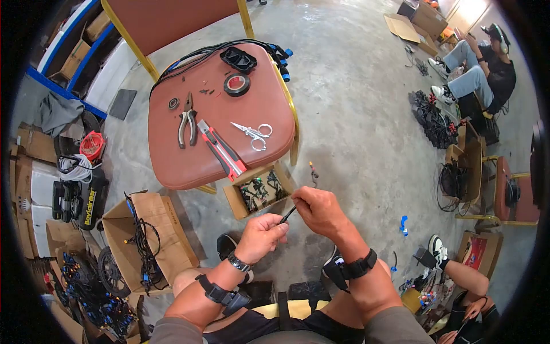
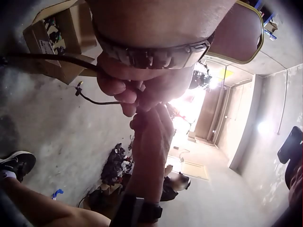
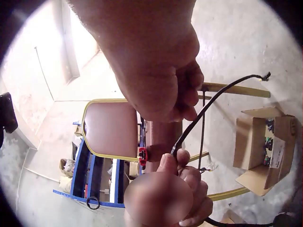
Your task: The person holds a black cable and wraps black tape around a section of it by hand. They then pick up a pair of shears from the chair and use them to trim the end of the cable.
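Note:
In the head view a thin black cable [image 1: 288, 214] spans the small gap between the two hands. My left hand [image 1: 260, 238] pinches it between thumb and fingers. The right hand [image 1: 321, 211], fingers curled, grips it at the upper end. Seen from the right wrist, the cable [image 3: 203, 109] rises from the left thumb and fingers [image 3: 173, 189], passes close by the right hand [image 3: 156, 80], and ends in a small connector at upper right. In the left wrist view both hands meet, and the fingers hide the held part.
A chair seat [image 1: 223, 114] bears pliers [image 1: 187, 123], a red utility knife [image 1: 220, 150], scissors [image 1: 253, 135], tape [image 1: 236, 84] and black cables. Below it stands an open box of small parts [image 1: 232, 199]. A larger box [image 1: 177, 226] holds cables. Other people sit at the right.

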Motion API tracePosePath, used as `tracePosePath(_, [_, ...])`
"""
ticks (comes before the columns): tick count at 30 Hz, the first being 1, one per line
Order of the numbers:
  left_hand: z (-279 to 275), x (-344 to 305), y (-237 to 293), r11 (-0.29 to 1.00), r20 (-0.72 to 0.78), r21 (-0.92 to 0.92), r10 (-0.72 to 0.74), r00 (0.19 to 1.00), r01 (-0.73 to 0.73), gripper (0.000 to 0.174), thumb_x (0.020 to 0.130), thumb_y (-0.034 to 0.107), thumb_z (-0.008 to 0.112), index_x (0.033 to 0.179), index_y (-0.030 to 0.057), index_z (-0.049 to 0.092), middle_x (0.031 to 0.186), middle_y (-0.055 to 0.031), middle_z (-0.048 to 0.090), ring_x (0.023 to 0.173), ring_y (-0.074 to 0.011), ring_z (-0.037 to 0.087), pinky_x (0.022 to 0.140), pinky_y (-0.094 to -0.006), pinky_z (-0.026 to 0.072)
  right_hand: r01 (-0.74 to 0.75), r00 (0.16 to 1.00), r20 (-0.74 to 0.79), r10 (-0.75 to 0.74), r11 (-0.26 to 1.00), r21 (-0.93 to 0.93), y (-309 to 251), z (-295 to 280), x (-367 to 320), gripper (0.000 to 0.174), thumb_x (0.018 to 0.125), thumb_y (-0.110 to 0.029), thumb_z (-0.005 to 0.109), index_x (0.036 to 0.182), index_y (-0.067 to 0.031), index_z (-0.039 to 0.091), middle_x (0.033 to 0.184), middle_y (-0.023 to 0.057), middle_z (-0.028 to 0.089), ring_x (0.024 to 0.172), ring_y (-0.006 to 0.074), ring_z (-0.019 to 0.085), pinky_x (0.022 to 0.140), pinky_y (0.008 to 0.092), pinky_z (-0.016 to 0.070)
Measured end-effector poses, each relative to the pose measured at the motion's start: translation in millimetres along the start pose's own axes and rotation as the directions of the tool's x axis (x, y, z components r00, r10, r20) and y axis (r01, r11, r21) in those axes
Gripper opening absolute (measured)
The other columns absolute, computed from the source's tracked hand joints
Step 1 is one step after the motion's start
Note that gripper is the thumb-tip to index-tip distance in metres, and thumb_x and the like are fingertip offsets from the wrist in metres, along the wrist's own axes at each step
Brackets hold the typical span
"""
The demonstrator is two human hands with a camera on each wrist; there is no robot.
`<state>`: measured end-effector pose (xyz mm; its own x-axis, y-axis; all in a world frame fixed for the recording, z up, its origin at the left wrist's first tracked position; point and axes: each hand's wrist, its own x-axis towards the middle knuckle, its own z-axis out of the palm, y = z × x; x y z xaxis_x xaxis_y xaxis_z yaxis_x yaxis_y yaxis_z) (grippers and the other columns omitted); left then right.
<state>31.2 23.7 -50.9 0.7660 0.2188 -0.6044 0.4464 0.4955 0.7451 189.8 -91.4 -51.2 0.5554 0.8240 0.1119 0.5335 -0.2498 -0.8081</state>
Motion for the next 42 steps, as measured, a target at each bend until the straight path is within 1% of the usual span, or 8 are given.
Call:
tracePosePath(17, [8.4, -5.8, -0.9, 0.998, -0.05, 0.055, 0.006, 0.999, -0.003, 0.016, 0.092, 0.019, 0.064, 0.094, 0.0037, 0.065, 0.068, 0.0006, 0.062, 0.052, -0.0039, 0.05, 0.045, -0.0187, 0.0371, 0.034, 0.999, 0.033, -0.034, 0.999, 0.005, -11.5, -2.0, 3.6, 0.008, 0.085, -0.011, 0.063, 0.089, -0.0039, 0.061, 0.078, 0.0162, 0.064, 0.071, 0.0358, 0.063, 0.062, 0.0407, 0.0503])
tracePosePath(20, [8.6, -4.1, -4.8, 0.995, -0.035, 0.098, 0.03, 0.999, -0.026, 0.022, 0.092, 0.022, 0.062, 0.1, 0.002, 0.066, 0.071, 0.0002, 0.063, 0.055, -0.0044, 0.051, 0.047, -0.0196, 0.0393, -0.112, 0.993, -0.029, 0.114, 0.993, 0.042, -17.6, -2.0, 2.2, 0.009, 0.085, -0.008, 0.065, 0.091, -0.0021, 0.063, 0.075, 0.0155, 0.061, 0.064, 0.0271, 0.061, 0.059, 0.0352, 0.0479])
tracePosePath(25, [7.5, -14.1, -4.2, 0.987, 0.044, 0.07, 0.142, 0.989, -0.145, 0.025, 0.091, 0.02, 0.06, 0.104, -0.0006, 0.066, 0.075, -0.001, 0.064, 0.058, -0.0046, 0.053, 0.049, -0.0205, 0.0431, -0.079, 0.993, -0.09, 0.074, 0.995, -0.061, -22.3, -5.5, 3.7, 0.009, 0.088, -0.007, 0.064, 0.095, -0.0006, 0.063, 0.069, 0.0039, 0.054, 0.062, 0.0091, 0.051, 0.056, 0.0259, 0.0431])
tracePosePath(28, [6.9, -21.4, -6.8, 0.983, 0.05, -0.017, 0.185, 0.981, -0.185, 0.024, 0.089, 0.017, 0.06, 0.104, -0.0012, 0.066, 0.075, -0.0019, 0.065, 0.058, -0.0054, 0.054, 0.049, -0.0215, 0.0444, -0.098, 0.987, -0.135, 0.09, 0.994, -0.048, -41.8, -8.1, 8.5, 0.013, 0.086, -0.004, 0.064, 0.098, -0.0002, 0.062, 0.079, 0.006, 0.056, 0.063, 0.0102, 0.052, 0.057, 0.0257, 0.0436])
tracePosePath(30, [3.6, -26.7, -4.8, 0.979, 0.071, -0.007, 0.202, 0.977, -0.203, 0.024, 0.089, 0.017, 0.06, 0.104, -0.0014, 0.065, 0.074, -0.0021, 0.065, 0.056, -0.0058, 0.054, 0.049, -0.0217, 0.0443, -0.1, 0.991, -0.102, 0.085, 0.983, -0.152, -61.4, -13.6, 20.4, 0.017, 0.084, -0.004, 0.063, 0.1, -0.0009, 0.061, 0.091, 0.0128, 0.059, 0.069, 0.0235, 0.058, 0.062, 0.0316, 0.0474])
tracePosePath(31, [1.9, -29.7, -3.2, 0.977, 0.078, 0.017, 0.209, 0.975, -0.211, 0.025, 0.088, 0.016, 0.06, 0.104, -0.0015, 0.065, 0.073, -0.0024, 0.065, 0.054, -0.0063, 0.053, 0.048, -0.0219, 0.0442, -0.096, 0.991, -0.107, 0.079, 0.981, -0.169, -68.1, -15.1, 28.4, 0.017, 0.084, -0.004, 0.063, 0.1, -0.0009, 0.061, 0.091, 0.0128, 0.059, 0.069, 0.0235, 0.058, 0.062, 0.0316, 0.0474])
tracePosePath(36, [-2.5, -41.6, -1.4, 0.965, 0.08, -0.051, 0.261, 0.962, -0.258, 0.023, 0.087, 0.014, 0.058, 0.102, -0.0021, 0.066, 0.072, -0.0029, 0.065, 0.051, -0.0068, 0.052, 0.047, -0.0225, 0.0428, 0.099, 0.992, -0.041, -0.117, 0.946, -0.309, -95.0, -12.4, 84.7, 0.022, 0.086, -0.006, 0.059, 0.107, -0.0009, 0.061, 0.102, 0.0184, 0.061, 0.092, 0.0347, 0.062, 0.078, 0.0405, 0.0509])
tracePosePath(42, [-5.2, -51.8, -0.6, 0.949, 0.072, -0.043, 0.316, 0.946, -0.314, 0.024, 0.086, 0.011, 0.057, 0.101, -0.0043, 0.065, 0.071, -0.0046, 0.065, 0.05, -0.0075, 0.052, 0.046, -0.0225, 0.0413, -0.011, 0.999, 0.035, 0.039, 0.809, -0.587, -77.3, 18.3, 126.1, 0.035, 0.083, -0.01, 0.062, 0.117, -0.0025, 0.057, 0.111, 0.0211, 0.061, 0.101, 0.0388, 0.061, 0.085, 0.0456, 0.0502])
